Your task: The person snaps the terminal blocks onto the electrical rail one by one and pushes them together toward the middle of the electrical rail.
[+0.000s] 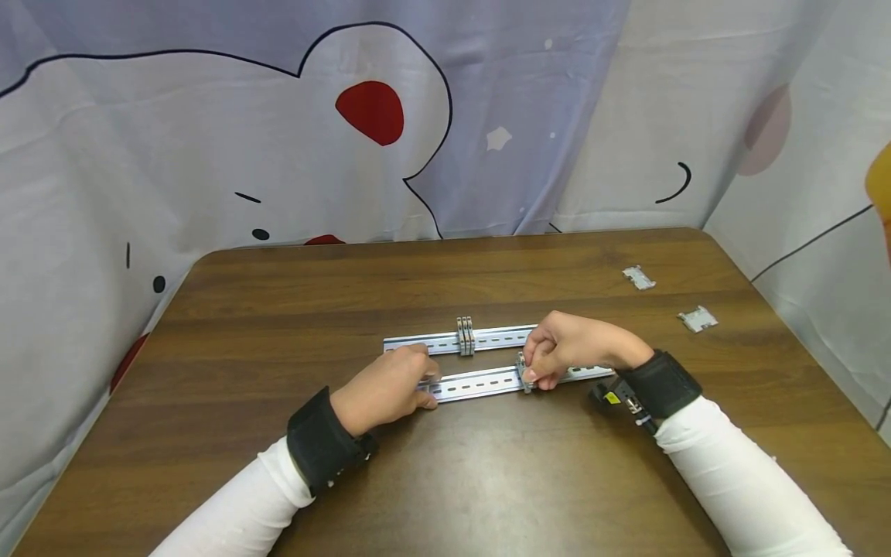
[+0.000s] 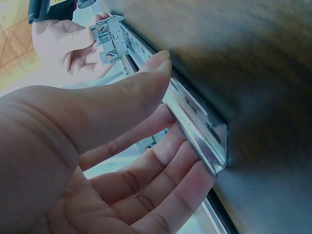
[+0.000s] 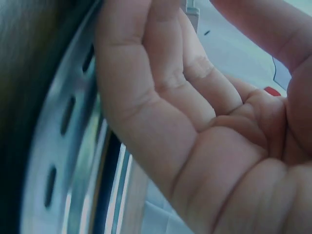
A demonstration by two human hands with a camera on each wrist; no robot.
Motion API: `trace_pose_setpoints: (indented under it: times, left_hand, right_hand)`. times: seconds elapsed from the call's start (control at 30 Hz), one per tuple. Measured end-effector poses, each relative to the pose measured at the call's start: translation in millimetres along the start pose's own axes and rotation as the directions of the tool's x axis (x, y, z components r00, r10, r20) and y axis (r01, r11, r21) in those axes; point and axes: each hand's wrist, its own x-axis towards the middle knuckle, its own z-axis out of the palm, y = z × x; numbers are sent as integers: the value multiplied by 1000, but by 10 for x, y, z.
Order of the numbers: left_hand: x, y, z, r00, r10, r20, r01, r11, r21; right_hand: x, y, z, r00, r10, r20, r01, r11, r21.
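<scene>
Two slotted metal DIN rails lie side by side on the table. My left hand grips the left end of the near rail, thumb on the front edge and fingers on the back edge. Farther along it, my right hand pinches a grey terminal block that stands across the rail; the left wrist view shows its side. Whether it is seated on the rail, I cannot tell. Several terminal blocks stand together on the far rail. In the right wrist view, curled fingers hide most of the held block.
Two loose, pale terminal blocks lie flat on the right of the table, one farther back and one nearer. Behind the wooden table hangs a printed curtain. Each wrist wears a black band.
</scene>
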Motion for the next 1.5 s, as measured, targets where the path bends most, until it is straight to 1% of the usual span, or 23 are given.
trace_pose_setpoints:
  times: [0.2, 0.63, 1.03, 1.2, 1.5]
  left_hand:
    - [11, 3, -3, 1000, -2, 2, 2, 1000, 4]
    - [26, 8, -11, 1000, 5, -2, -5, 1000, 0]
    - [17, -7, -11, 1000, -15, 16, 15, 1000, 2]
    - [22, -6, -5, 1000, -7, 11, 7, 1000, 7]
    - [28, -9, -11, 1000, -4, 18, 4, 1000, 4]
  right_hand:
    - [55, -20, 81, 1000, -7, -6, 7, 999, 46]
    - [141, -14, 168, 999, -37, -27, 39, 997, 72]
    - [162, -52, 226, 998, -53, -39, 55, 998, 40]
    - [183, -36, 240, 996, -78, -41, 79, 997, 15]
    - [177, -52, 267, 995, -86, -47, 86, 996, -13]
